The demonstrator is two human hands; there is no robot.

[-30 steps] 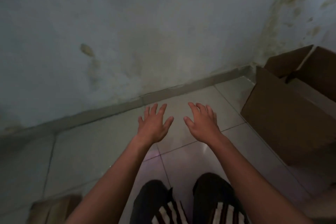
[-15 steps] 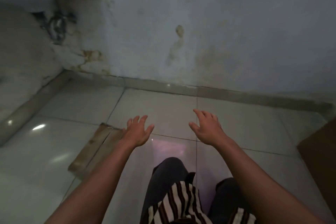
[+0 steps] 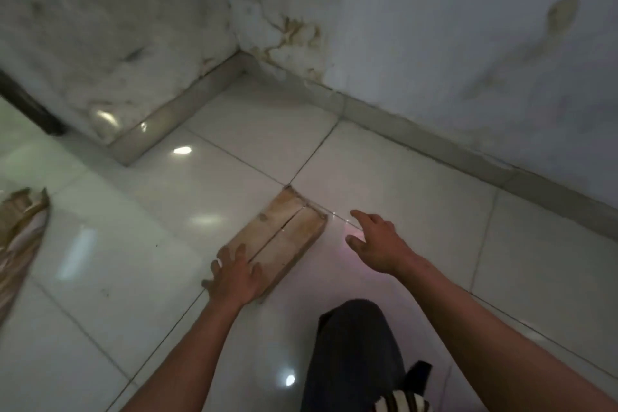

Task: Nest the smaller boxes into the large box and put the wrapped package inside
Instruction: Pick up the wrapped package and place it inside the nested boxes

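Floor tiles carry a flat box near the room's corner. Our left hand lies spread on its near end, not gripping; our right hand hangs slack just beside it, holding nothing. Lifting one-handed, we judge, could let the box sag or slide.

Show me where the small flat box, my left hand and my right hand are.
small flat box (image 3: 284,237), head view, on its top flaps near the seam.
left hand (image 3: 235,279), head view, on the back of the hand.
right hand (image 3: 379,244), head view, on the back of the hand.
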